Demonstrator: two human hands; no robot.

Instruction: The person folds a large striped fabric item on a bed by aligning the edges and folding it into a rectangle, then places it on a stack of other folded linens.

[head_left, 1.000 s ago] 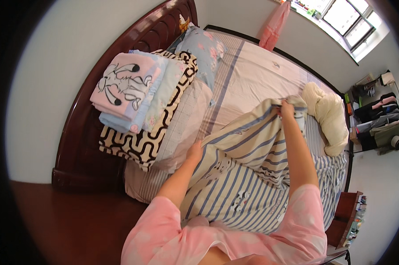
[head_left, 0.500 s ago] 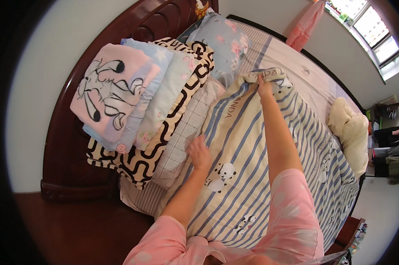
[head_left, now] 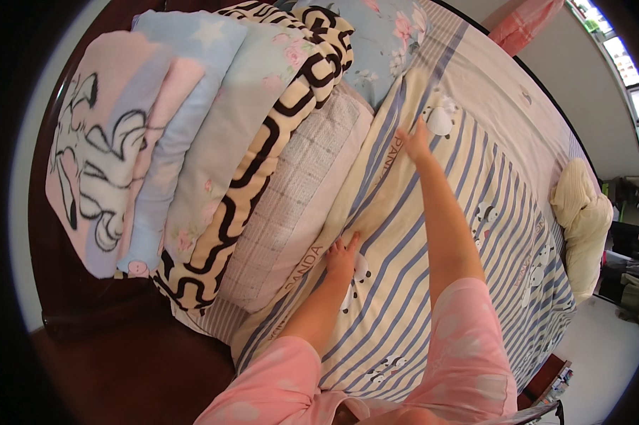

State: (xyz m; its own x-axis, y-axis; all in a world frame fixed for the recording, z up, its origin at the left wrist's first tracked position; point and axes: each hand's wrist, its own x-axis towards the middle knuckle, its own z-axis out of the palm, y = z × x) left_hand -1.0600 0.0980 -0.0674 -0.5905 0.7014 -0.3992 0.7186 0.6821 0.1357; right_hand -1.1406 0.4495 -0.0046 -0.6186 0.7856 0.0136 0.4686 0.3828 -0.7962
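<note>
A stack of folded bedding (head_left: 185,134) stands against the dark wooden headboard (head_left: 54,304) and covers most of it; its lowest checked layer (head_left: 298,191) borders the work area on the left. A blue floral pillow (head_left: 379,46) lies beyond the stack, a cream bundle (head_left: 581,227) at the right side of the bed sheet (head_left: 500,92), and a pink cloth (head_left: 525,27) hangs near the window (head_left: 620,60). A brown shelf (head_left: 542,377) at lower right holds objects too small to identify. The quilt (head_left: 404,283), cream with blue stripes, panda figures and printed lettering, lies spread across the bed, slightly creased beside the stack. The left hand (head_left: 343,261) rests open on it, fingers spread. The right hand (head_left: 415,142) touches its upper part; whether it pinches fabric cannot be determined.
</note>
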